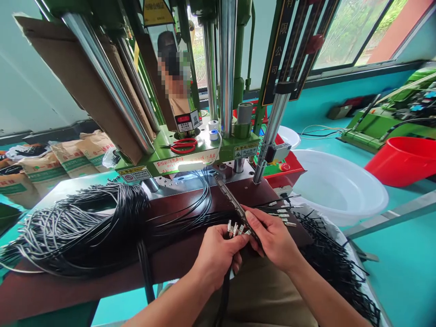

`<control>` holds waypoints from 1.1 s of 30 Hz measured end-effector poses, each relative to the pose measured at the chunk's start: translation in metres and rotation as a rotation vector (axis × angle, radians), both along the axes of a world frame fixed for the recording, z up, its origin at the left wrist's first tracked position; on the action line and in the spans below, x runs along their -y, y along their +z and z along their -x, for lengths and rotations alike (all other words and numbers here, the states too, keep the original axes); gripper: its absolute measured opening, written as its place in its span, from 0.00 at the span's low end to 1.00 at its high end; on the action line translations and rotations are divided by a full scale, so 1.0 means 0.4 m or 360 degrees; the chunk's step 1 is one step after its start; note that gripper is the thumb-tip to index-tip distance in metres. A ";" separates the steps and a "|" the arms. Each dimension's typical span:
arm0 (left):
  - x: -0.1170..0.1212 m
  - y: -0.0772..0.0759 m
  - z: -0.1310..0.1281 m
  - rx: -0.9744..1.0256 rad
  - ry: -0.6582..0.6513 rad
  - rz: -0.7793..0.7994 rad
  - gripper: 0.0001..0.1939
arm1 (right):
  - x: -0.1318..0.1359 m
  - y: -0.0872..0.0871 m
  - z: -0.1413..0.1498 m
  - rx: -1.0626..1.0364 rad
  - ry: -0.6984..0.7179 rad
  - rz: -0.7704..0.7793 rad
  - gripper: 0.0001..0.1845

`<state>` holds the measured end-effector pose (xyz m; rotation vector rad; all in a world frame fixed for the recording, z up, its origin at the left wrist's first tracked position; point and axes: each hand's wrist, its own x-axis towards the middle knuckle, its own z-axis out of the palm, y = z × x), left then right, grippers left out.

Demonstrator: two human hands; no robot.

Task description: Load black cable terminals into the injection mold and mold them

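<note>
My left hand point(220, 250) is closed around a bunch of black cables point(225, 290), whose silvery connector ends point(233, 228) stick up from the fingers. My right hand point(272, 234) grips the near end of a long, narrow metal mould bar point(230, 195) with slots along it. The bar slants away towards the press, its far end close to the lit bed point(194, 177). Both hands nearly meet over my lap, at the front edge of the brown table point(119, 290). Some fingertips are hidden behind the bar and connectors.
A big coil of black cables point(81, 231) lies at the left. Red-handled pliers point(184, 145) and white rolls point(213, 131) rest on the green press point(156, 154). White tub point(340, 181), red tub point(405, 159) and a sack of black parts point(327, 254) stand right.
</note>
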<state>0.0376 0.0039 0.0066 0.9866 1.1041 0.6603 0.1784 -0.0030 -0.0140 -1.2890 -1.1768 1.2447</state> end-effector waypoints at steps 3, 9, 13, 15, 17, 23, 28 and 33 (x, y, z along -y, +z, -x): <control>-0.006 0.001 0.014 0.0110 0.0076 0.0136 0.15 | 0.004 0.004 -0.012 -0.0127 0.0023 0.0053 0.29; -0.020 0.002 0.038 0.0269 0.0052 0.0267 0.16 | 0.014 0.002 -0.042 -0.0306 0.0018 0.0152 0.29; -0.019 -0.006 0.027 0.0182 0.0064 0.0218 0.14 | 0.013 -0.002 -0.039 -0.0271 0.0048 0.0169 0.29; -0.019 -0.009 0.027 0.0251 0.0075 0.0231 0.14 | 0.012 -0.001 -0.037 -0.0265 0.0053 0.0168 0.29; -0.020 -0.008 0.033 0.0374 0.0078 0.0276 0.15 | 0.010 0.000 -0.036 -0.0259 0.0059 0.0150 0.28; -0.010 0.016 0.041 0.0438 -0.0042 0.0193 0.14 | 0.011 0.004 -0.039 -0.0227 0.0050 0.0193 0.28; -0.005 0.026 0.016 0.0209 0.0136 0.0050 0.15 | 0.010 0.009 -0.041 -0.0193 0.0106 0.0179 0.28; -0.021 0.019 0.009 0.0194 0.0192 0.0250 0.18 | 0.009 0.013 -0.045 -0.0219 0.0141 0.0225 0.28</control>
